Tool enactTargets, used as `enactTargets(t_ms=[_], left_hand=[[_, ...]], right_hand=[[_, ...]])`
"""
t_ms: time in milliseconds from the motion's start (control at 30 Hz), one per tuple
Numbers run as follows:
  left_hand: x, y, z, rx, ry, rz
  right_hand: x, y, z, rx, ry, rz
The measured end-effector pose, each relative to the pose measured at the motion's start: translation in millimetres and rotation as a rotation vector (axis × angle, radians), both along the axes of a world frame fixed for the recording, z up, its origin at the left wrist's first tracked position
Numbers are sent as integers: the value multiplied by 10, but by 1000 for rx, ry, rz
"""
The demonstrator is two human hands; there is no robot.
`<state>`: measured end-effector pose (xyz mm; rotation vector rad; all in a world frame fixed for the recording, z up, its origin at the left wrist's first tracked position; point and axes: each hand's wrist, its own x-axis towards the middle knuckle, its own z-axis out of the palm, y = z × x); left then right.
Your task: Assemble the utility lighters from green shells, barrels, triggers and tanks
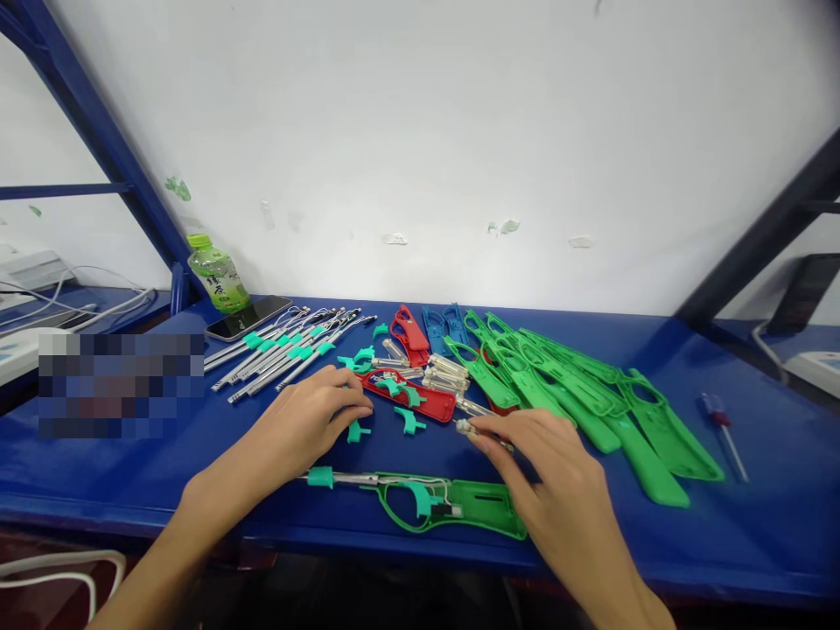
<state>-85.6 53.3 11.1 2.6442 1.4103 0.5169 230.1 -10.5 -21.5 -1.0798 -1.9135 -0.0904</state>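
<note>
Between the thumb and fingers of my right hand (pixel 548 464) is a small clear cartridge (pixel 467 427) with a whitish end. My left hand (pixel 321 409) hovers by the red shell (pixel 420 398), its fingers curled together; whatever they may hold is hidden. Nearer the front edge lies a green half shell (pixel 489 506), open side up, with a metal rod (pixel 351 478), thin wires and a teal trigger (pixel 420 499) in it. More clear cartridges (pixel 446 372) are heaped behind my hands, and loose teal triggers (pixel 409 421) lie around the red shell.
Metal rods with teal clips (pixel 269 354) lie at the left, near a phone (pixel 249 318) and a green bottle (pixel 220 276). Green shells (pixel 557 376) are piled right of centre, blue shells (pixel 444 328) at the back. A screwdriver (pixel 724 429) rests at the right.
</note>
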Motion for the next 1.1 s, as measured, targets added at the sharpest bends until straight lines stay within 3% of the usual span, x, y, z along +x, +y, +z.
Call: enactTargets(t_ms=[433,833,1100], left_hand=[[-103,-20,107,-81,35,42],[-37,-52,61,-90,97,97],[12,-91,52,-57,31,111]], right_hand=[[1,-12,11,7,0,8],[13,-5,-4,18,-4,11],[-2,1,10,14,6,25]])
